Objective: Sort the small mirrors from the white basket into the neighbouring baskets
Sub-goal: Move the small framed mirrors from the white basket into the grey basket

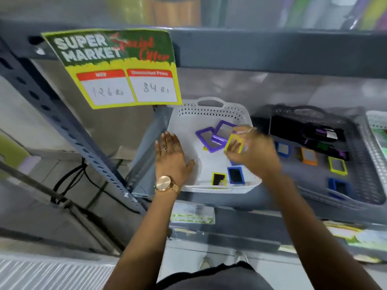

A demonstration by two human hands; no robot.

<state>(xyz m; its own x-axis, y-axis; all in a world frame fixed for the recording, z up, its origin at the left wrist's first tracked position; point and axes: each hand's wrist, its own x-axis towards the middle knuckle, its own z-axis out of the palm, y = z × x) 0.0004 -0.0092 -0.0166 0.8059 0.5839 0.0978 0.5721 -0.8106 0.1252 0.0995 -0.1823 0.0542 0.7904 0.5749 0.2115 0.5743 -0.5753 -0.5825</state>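
Observation:
A white basket (pixel 188 122) sits on the grey shelf. Inside lie purple-framed mirrors (pixel 206 136), a small yellow-framed mirror (pixel 218 179) and a blue-framed mirror (pixel 236 175) near its front wall. My left hand (pixel 170 159) rests flat and empty on the basket's left rim, fingers spread. Blurred by motion, my right hand (pixel 254 152) is above the basket's right side, gripping a yellow-framed mirror (pixel 234 143). The grey basket (pixel 364 185) to the right holds blue, orange and yellow mirrors.
A yellow and green price sign (pixel 117 68) hangs from the upper shelf edge above the left side. Another white basket (pixel 377 122) shows at the far right. Dark packaged items (pixel 303 130) lie at the back of the grey basket. Labels line the shelf front.

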